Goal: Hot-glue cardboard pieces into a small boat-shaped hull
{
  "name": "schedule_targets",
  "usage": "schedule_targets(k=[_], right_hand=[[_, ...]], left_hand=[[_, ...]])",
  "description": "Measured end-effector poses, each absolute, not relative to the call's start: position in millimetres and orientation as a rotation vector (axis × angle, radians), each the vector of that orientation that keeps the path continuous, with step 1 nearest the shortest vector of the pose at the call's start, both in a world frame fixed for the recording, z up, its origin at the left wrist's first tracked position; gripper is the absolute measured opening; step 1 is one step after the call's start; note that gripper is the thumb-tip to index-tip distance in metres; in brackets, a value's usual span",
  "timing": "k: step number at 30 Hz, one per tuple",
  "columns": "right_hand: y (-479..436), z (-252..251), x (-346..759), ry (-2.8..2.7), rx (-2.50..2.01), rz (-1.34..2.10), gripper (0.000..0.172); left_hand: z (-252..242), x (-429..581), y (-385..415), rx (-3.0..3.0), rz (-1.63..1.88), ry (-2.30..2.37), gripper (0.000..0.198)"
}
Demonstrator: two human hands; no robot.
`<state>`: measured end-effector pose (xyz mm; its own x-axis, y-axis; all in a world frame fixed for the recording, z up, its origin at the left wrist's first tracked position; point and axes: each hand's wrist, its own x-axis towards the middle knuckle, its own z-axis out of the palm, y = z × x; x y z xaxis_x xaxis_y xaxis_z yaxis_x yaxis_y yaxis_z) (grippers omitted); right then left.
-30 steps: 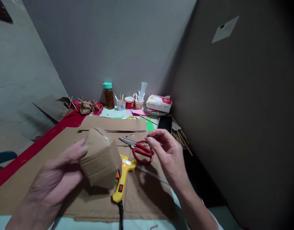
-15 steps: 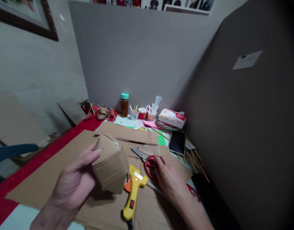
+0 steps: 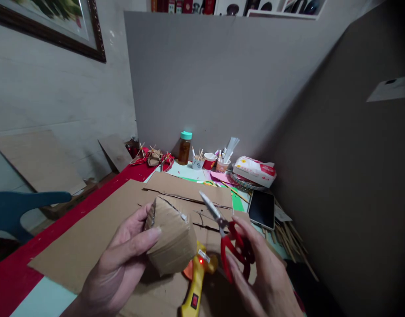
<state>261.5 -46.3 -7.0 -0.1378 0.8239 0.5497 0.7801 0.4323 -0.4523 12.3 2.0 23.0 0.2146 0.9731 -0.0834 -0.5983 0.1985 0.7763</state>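
Note:
Between its thumb and fingers, my left hand (image 3: 126, 257) grips a small faceted cardboard box (image 3: 172, 240) with a dark cut edge and a whitish spot near its top. My right hand (image 3: 261, 268) holds red-handled scissors (image 3: 233, 246) by the loops, raised, blades pointing up and to the left. The blades look closed or nearly so. Below, between the hands, lies a yellow hot glue gun (image 3: 196, 286) with a lit red light. An orange piece (image 3: 188, 270) shows partly beside it, the rest hidden by the box.
Cardboard sheets (image 3: 100, 220) cover much of the table. At the back stand a bottle (image 3: 184, 149), paper cups (image 3: 209, 161) with sticks and pens, and a tissue pack (image 3: 255, 171). A tablet or phone (image 3: 261, 209) and thin sticks (image 3: 293, 240) lie on the right. A grey partition (image 3: 202, 79) rises behind.
My right hand has lifted the scissors off the cardboard, loops now around its fingers. The box in my left hand has turned slightly. The whole view has shifted left, so things appear further right.

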Motion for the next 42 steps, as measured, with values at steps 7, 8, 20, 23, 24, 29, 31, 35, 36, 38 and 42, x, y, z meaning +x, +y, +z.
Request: schedule_targets(k=[7,8,20,23,24,29,31,35,36,38,42], right_hand=[[-61,-10,237,-1.921,-1.281,0.072,0.069],[-61,-12,237,-1.939,-1.278,0.04,0.07],[-61,-7,235,-1.96,-1.258,-0.226,0.061],[-61,-5,237,-1.978,-1.241,-0.236,0.059],[-61,-5,239,-1.998,-1.231,-0.241,0.06],[-63,-3,245,-2.05,-1.242,-0.261,0.058],[-64,-2,247,-2.065,-1.254,-0.253,0.058],[-65,-1,248,-2.075,-1.247,-0.256,0.059],[-66,-1,248,-2.079,-1.258,-0.243,0.058],[-66,1,247,-2.081,-1.274,-0.218,0.056],[-65,4,246,-2.079,-1.251,-0.215,0.053]], left_hand=[[24,19,-4,0.706,1.19,0.643,0.035],[25,19,-6,0.712,1.166,0.633,0.037],[21,25,-10,0.851,1.036,0.568,0.032],[16,23,-10,0.889,1.019,0.558,0.035],[15,22,-10,0.895,1.012,0.563,0.037],[19,27,-5,0.88,1.012,0.58,0.049],[24,31,-3,0.878,1.01,0.575,0.051],[27,33,-1,0.894,0.998,0.581,0.051],[26,33,-1,0.901,0.995,0.585,0.05],[22,30,-4,0.916,0.993,0.596,0.046],[14,24,-9,0.948,0.997,0.62,0.037]])
